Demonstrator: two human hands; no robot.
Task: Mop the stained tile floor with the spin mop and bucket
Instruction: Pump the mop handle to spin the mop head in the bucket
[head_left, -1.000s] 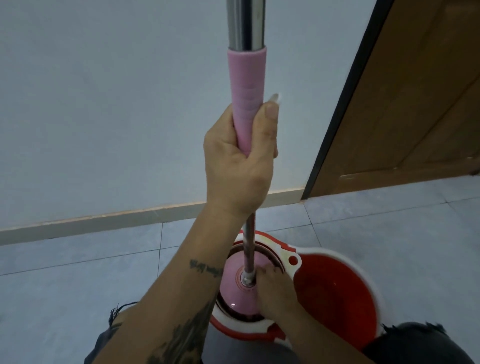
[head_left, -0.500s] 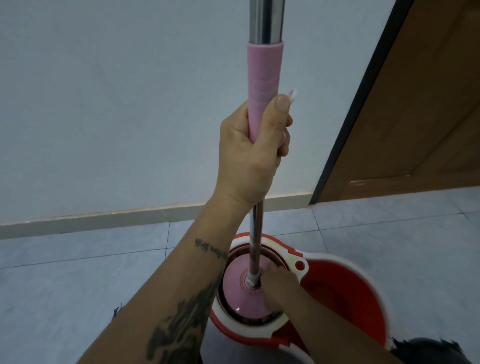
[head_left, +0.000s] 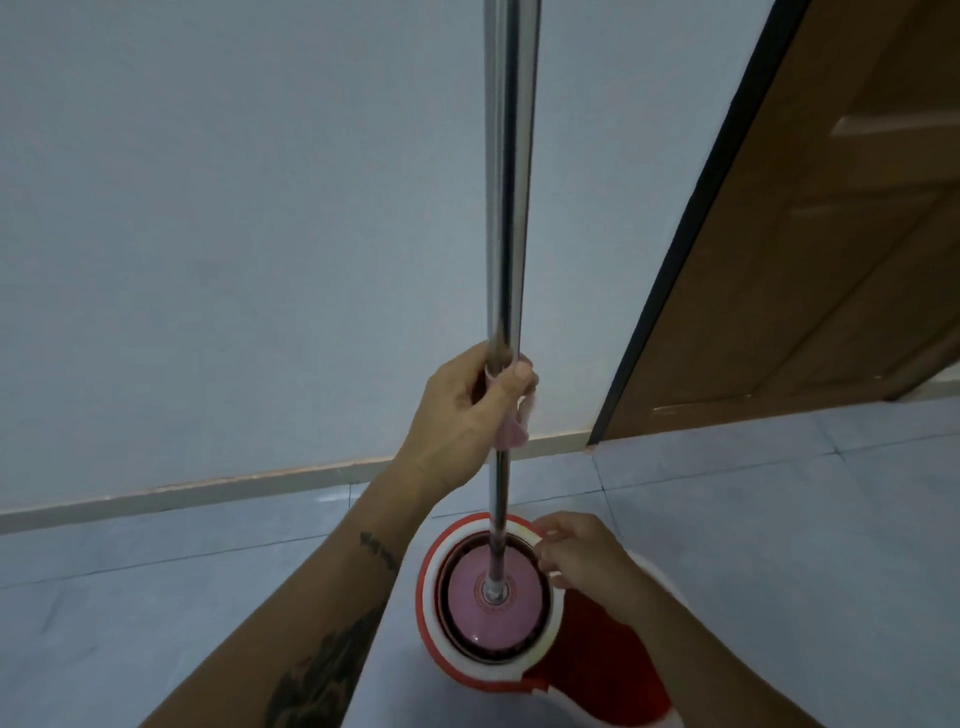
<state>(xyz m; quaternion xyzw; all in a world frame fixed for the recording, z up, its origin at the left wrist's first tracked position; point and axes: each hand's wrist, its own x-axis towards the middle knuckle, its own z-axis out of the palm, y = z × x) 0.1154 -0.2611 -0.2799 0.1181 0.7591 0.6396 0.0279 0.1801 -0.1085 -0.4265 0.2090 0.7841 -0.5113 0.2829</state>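
Glossy metal mop pole (head_left: 506, 208), glossy plastic bucket (head_left: 431, 618), wooden door (head_left: 831, 260).

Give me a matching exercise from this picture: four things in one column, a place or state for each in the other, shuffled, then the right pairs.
Things:
1. left hand
2. right hand
3. mop head
4. door

Places or states:
A. brown, at the right of the wall
B. at the white rim of the bucket
C. round the mop pole, at its pink grip
D. pink disc down in the spinner basket

Pairs: 1-C, 2-B, 3-D, 4-A
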